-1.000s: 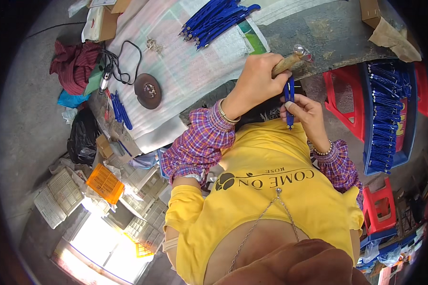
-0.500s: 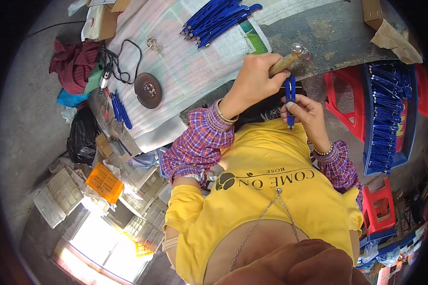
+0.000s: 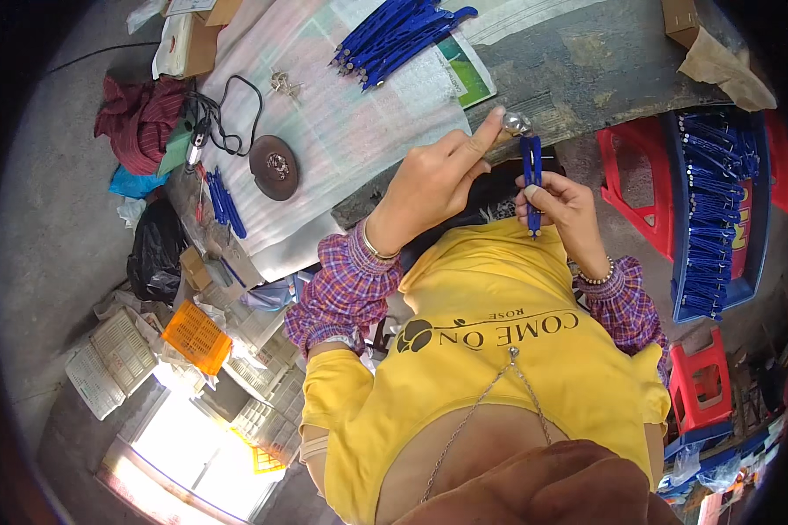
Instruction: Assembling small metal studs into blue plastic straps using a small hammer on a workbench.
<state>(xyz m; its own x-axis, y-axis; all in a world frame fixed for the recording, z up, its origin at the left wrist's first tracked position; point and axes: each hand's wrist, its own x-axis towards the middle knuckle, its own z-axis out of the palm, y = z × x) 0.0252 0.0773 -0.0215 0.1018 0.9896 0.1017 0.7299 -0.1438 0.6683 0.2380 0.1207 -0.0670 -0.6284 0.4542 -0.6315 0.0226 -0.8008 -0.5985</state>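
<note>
My left hand [image 3: 429, 179] is closed around a hammer with a short wooden handle, its index finger stretched along toward the shiny round metal head [image 3: 517, 123]. Most of the handle is hidden by the fingers. The hammer head is at the upper end of a slim blue slotted strip [image 3: 534, 162]; I cannot tell whether they touch. My right hand [image 3: 562, 206] pinches that strip near its lower end, holding it lengthwise at the edge of the grey bench [image 3: 587, 66]. A pile of similar blue strips [image 3: 398, 39] lies on the covered part of the bench.
A brown dish [image 3: 274, 166] of small metal pieces stands on the bench, beside a black cable [image 3: 256, 96] and a few blue strips [image 3: 225, 206]. At right, a blue crate [image 3: 740, 293] packed with blue strips stands by a red stool [image 3: 635, 188]. Orange basket [image 3: 195, 337] lower left.
My left hand has moved left and slightly down, bringing the hammer head from above the bench to the strip's upper end. My right hand stays in place with the strip.
</note>
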